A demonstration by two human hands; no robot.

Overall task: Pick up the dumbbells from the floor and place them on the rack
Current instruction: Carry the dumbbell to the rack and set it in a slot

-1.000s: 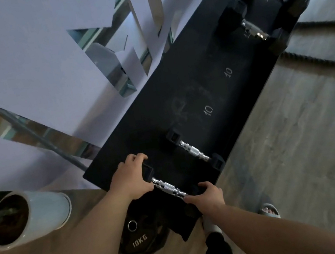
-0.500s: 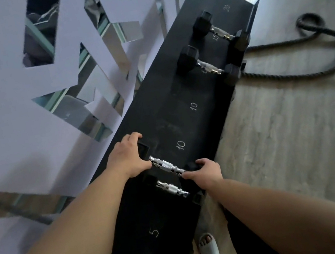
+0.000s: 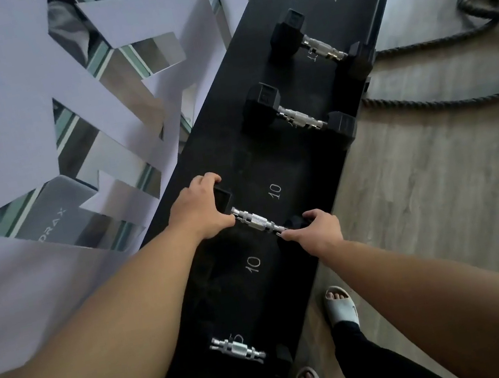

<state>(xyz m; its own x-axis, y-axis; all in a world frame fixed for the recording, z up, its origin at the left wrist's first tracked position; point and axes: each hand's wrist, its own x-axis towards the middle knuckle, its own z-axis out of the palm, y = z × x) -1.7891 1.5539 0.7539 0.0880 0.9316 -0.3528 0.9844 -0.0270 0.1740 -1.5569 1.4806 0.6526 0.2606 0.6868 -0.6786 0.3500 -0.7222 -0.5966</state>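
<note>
On the rack (image 3: 329,154), between the 10 marks, both hands clamp the dumbbell (image 3: 255,222) heads: left hand (image 3: 200,212), right hand (image 3: 317,231). Risk: fingers pinched underneath when I let go.

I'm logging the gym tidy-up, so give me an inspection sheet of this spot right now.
Surface: black rack marked 5, 10, 10, 15, 20; wood floor.
Job's things: held dumbbell between the two 10 marks; two big dumbbells near the 15; small dumbbell near the 5.
Clutter: nothing seen.
Grippers: left hand and right hand each grip one end.
Cables: thick rope on the floor.
Surroundings: white cut-out panel; sandalled feet.
</note>
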